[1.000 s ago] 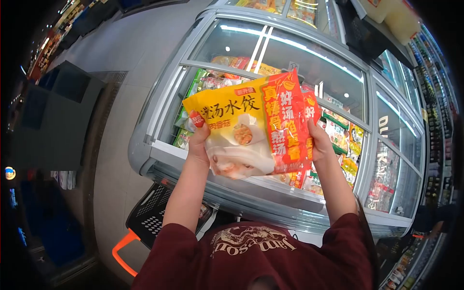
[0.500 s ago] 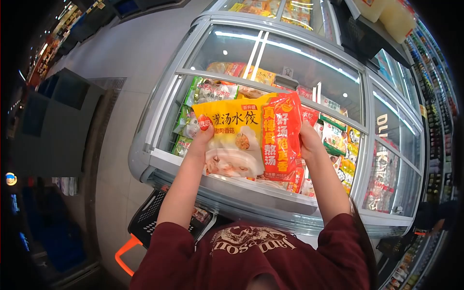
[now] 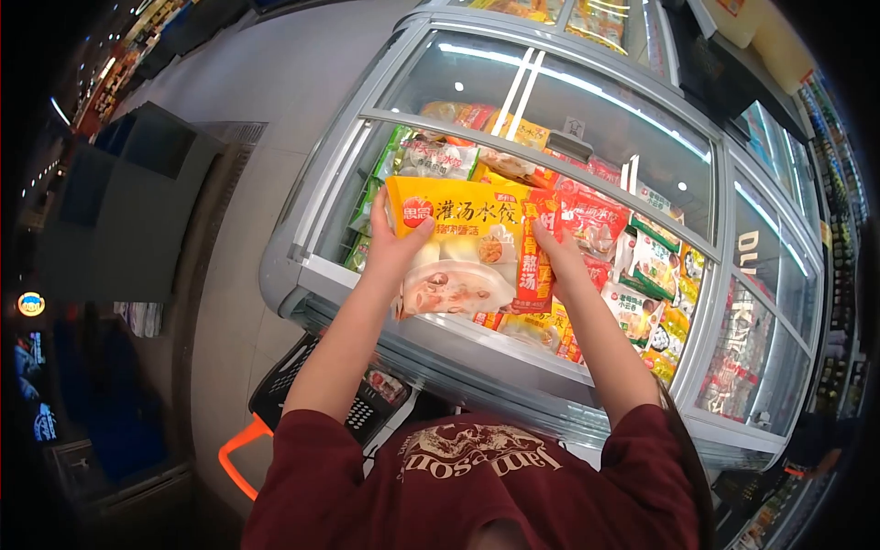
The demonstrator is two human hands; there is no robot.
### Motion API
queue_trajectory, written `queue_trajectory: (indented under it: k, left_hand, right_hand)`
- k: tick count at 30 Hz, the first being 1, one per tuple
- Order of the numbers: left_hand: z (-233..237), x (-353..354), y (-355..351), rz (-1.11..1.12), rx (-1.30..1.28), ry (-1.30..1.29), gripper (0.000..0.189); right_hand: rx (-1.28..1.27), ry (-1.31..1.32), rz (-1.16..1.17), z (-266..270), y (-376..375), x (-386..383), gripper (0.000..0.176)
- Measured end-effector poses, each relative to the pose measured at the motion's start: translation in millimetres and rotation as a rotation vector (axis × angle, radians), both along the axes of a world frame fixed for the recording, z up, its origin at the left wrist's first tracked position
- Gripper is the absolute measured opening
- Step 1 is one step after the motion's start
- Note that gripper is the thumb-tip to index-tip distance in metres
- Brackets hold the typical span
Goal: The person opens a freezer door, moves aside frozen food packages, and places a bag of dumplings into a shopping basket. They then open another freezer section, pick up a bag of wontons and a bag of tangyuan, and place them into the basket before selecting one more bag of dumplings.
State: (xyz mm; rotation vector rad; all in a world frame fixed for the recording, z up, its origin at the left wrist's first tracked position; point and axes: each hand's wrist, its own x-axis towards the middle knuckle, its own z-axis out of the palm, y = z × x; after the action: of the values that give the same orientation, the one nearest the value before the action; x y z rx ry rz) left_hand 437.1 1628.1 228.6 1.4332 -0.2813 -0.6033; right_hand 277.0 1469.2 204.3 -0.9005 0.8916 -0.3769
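A yellow and red bag of frozen dumplings (image 3: 467,266) is held up in front of me, its printed face toward me. My left hand (image 3: 400,240) grips its left edge, thumb across the front. My right hand (image 3: 557,252) grips its red right side, thumb on the front too. Beneath and behind the bag lies the open part of a chest freezer (image 3: 440,353), stocked with several frozen food bags. Green and white bags (image 3: 431,158) are at its left, and a red bag (image 3: 591,220) rests just right of my right hand.
A sliding glass lid (image 3: 587,115) with a handle covers the freezer's far half. Below the freezer's front edge, by my left arm, is a black shopping basket (image 3: 302,371) with an orange handle (image 3: 240,449) and a package inside. Store shelves (image 3: 839,266) line the far right.
The dumpling bag has come lower and closer in, tilting so its face looks shorter. My right hand has moved left, onto its red side. The view has shifted slightly.
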Motion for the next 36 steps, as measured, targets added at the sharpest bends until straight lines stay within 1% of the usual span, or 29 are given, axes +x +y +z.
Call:
queue_trajectory:
  k: [2,3,5,6,8,9,10,12,13,15,18,19,20,22,23,24,25,26,27,28,29,30,31,32,33,34,35,36]
  left_hand:
    - [6.9,3.7,12.6,0.041,0.083,0.053,0.047]
    - [15.2,7.4,21.8,-0.029,0.032,0.194,0.045]
    - [36.8,16.3,47.4,-0.161,-0.079,0.476,0.043]
    - [44.0,19.1,61.5,-0.203,-0.121,0.506,0.041]
    - [53.1,20.9,91.7,-0.279,-0.217,0.562,0.039]
    - [54.5,18.7,107.2,-0.275,-0.268,0.582,0.040]
    - [57.9,14.6,125.1,-0.245,-0.291,0.603,0.041]
    - [62.6,1.9,165.9,-0.184,-0.343,0.642,0.042]
    - [58.8,-3.9,190.0,-0.148,-0.332,0.603,0.044]
    - [47.5,-14.7,243.4,-0.076,-0.306,0.526,0.046]
    - [45.1,-34.4,323.4,0.024,-0.235,0.414,0.047]
    - [45.3,-42.1,345.8,0.121,-0.150,0.428,0.046]
    - [33.4,-48.9,370.6,0.166,-0.150,0.428,0.046]
    - [-7.9,-57.4,419.2,0.243,-0.160,0.413,0.044]
    - [-32.0,-63.7,438.8,0.325,-0.141,0.478,0.043]
    - [-62.6,-68.0,457.3,0.352,-0.163,0.522,0.042]
    - [-101.4,-76.4,470.7,0.375,-0.196,0.556,0.040]
    - [-130.5,-81.6,486.1,0.401,-0.210,0.615,0.039]
    - [-156.8,-84.3,499.1,0.447,-0.204,0.690,0.039]
    - [-181.8,-88.6,508.8,0.493,-0.198,0.769,0.039]
    - [-206.6,-95.6,517.1,0.536,-0.187,0.855,0.038]
    - [-234.3,-99.8,522.8,0.553,-0.149,0.841,0.038]
    - [-261.6,-107.9,528.0,0.567,-0.106,0.831,0.037]
    - [-301.1,-116.3,522.6,0.561,-0.112,0.714,0.036]
    - [-315.6,-120.5,523.4,0.598,-0.050,0.759,0.036]
    - [-346.0,-116.5,520.3,0.608,-0.033,0.814,0.036]
    - [-359.2,-109.5,516.2,0.613,-0.021,0.836,0.036]
    - [-378.4,-109.3,513.7,0.614,-0.005,0.866,0.036]
  right_hand:
    - [0.051,-0.056,0.040,4.7,3.2,2.2,0.047]
    - [0.203,-0.120,0.084,8.0,1.3,4.0,0.040]
    - [0.377,-0.248,0.144,21.2,6.3,4.6,0.035]
    - [0.463,-0.309,0.176,27.2,10.4,6.0,0.033]
    - [0.513,-0.362,0.256,33.5,21.1,11.2,0.034]
    - [0.544,-0.376,0.294,36.4,28.3,15.4,0.034]
    - [0.576,-0.388,0.335,41.7,38.6,21.6,0.035]
    - [0.494,-0.370,0.452,56.9,70.4,31.6,0.037]
    - [0.466,-0.351,0.499,59.8,87.9,35.7,0.038]
    - [0.404,-0.343,0.578,63.0,130.2,45.1,0.039]
    - [0.458,-0.292,0.715,57.8,201.9,56.4,0.039]
    - [0.433,-0.266,0.714,57.7,233.4,58.6,0.038]
    - [0.364,-0.188,0.741,46.7,258.2,60.0,0.036]
    - [0.201,-0.050,0.792,7.2,306.1,70.4,0.033]
    - [0.223,-0.065,0.812,-23.2,328.7,72.5,0.027]
    - [0.132,0.007,0.825,-65.3,347.5,72.7,0.023]
    - [0.021,0.107,0.771,-93.3,368.6,66.4,0.026]
    - [-0.007,0.165,0.769,-133.7,384.2,65.0,0.025]
    - [-0.006,0.247,0.737,-156.1,403.5,61.8,0.024]
    - [-0.084,0.370,0.750,-187.1,416.3,58.2,0.024]
    - [-0.075,0.418,0.691,-221.1,429.6,49.9,0.025]
    - [-0.163,0.507,0.670,-253.9,439.1,41.3,0.025]
    - [-0.159,0.578,0.684,-279.1,445.6,34.1,0.022]
    - [-0.211,0.544,0.674,-314.6,440.9,31.3,0.019]
    - [-0.230,0.572,0.690,-331.0,441.2,28.6,0.019]
    - [-0.244,0.627,0.710,-369.3,439.8,25.7,0.019]
    - [-0.264,0.649,0.722,-391.7,437.6,25.2,0.019]
    - [-0.272,0.630,0.765,-409.0,434.3,28.4,0.021]
